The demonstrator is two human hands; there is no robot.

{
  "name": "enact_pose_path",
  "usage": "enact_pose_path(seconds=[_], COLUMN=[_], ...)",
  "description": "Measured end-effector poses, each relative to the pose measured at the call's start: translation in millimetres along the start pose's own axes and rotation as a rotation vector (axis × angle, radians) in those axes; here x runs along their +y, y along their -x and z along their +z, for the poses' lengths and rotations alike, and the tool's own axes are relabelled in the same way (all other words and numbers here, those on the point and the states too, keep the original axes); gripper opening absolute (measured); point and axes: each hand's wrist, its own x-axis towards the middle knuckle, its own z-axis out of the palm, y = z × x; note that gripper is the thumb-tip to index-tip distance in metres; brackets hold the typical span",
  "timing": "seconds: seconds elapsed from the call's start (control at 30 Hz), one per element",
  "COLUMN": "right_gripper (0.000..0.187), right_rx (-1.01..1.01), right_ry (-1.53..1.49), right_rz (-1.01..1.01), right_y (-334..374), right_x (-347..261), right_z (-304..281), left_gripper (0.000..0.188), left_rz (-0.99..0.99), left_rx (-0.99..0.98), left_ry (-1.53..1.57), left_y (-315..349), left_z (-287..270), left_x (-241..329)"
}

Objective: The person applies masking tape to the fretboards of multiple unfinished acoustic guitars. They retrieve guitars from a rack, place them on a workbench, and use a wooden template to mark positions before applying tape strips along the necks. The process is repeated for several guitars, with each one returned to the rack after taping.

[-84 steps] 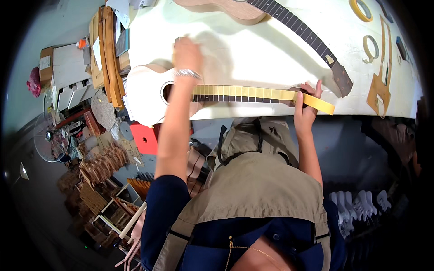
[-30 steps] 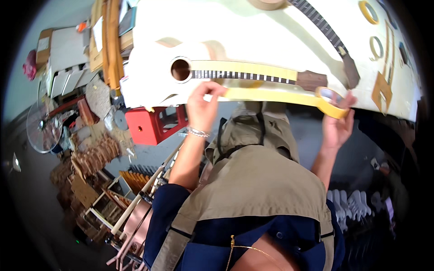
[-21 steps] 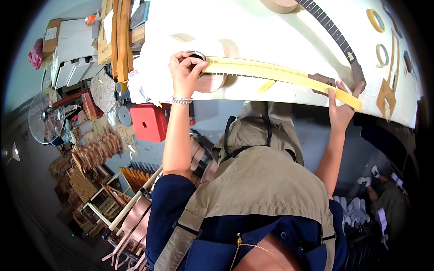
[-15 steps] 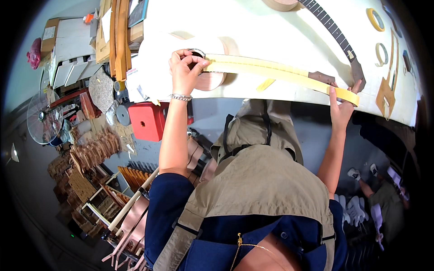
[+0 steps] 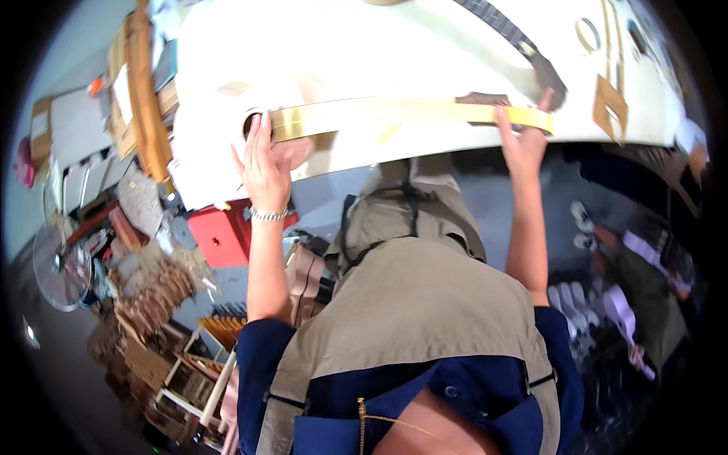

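Observation:
My left hand (image 5: 264,171) rests with fingers stretched out at the left end of a yellow tape strip (image 5: 379,111). Under and beside it lies a pale wooden, curved instrument body (image 5: 301,154), a dark round hole (image 5: 249,124) showing by my fingers. The strip runs rightward, pulled out above the table's near edge, to a roll of yellow masking tape (image 5: 540,119). My right hand (image 5: 523,152) grips that roll, thumb and fingers around it. Just beyond the right hand lies a fretted neck (image 5: 497,26) with a dark headstock (image 5: 551,82).
The white worktable (image 5: 341,53) also carries a thin ring-shaped roll (image 5: 587,35) and a flat wooden template (image 5: 610,111) at the right. A red stool (image 5: 216,236) stands below its left edge. Long wooden boards (image 5: 140,98) lean at the left. Another person (image 5: 644,280) is at the right.
My left hand has gone from a pinch at the tape's end to outstretched fingers laid there. The right hand still holds the roll. The whole view has shifted.

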Motion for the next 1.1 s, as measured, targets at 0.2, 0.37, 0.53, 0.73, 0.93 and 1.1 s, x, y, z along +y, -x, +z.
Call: enact_pose_path(seconds=[0.2, 0.37, 0.53, 0.73, 0.93, 1.1], right_gripper=[0.097, 0.094, 0.071, 0.053, 0.052, 0.05], right_rx=[0.029, 0.025, 0.034, 0.109, 0.09, 0.088], right_ry=[0.002, 0.088, 0.021, -0.088, -0.067, -0.103], right_rz=[0.04, 0.002, -0.021, -0.12, -0.099, -0.108], right_y=[-2, 3, 11, -6, -13, -14], right_x=[1, 5, 4, 14, 15, 13], right_z=[4, 7, 40, 64, 73, 70], left_gripper=[0.085, 0.084, 0.09, 0.05, 0.025, 0.012], left_rz=[-0.07, -0.082, -0.003, 0.281, -0.084, 0.19], left_rx=[-0.236, -0.29, -0.359, -0.218, -0.229, -0.304], left_ry=[-0.09, -0.188, 0.163, 0.407, 0.006, -0.174], left_y=[11, 8, -7, -6, -18, -28], left_z=[6, 12, 59, 78, 72, 68], left_x=[15, 35, 163, 177, 152, 140])
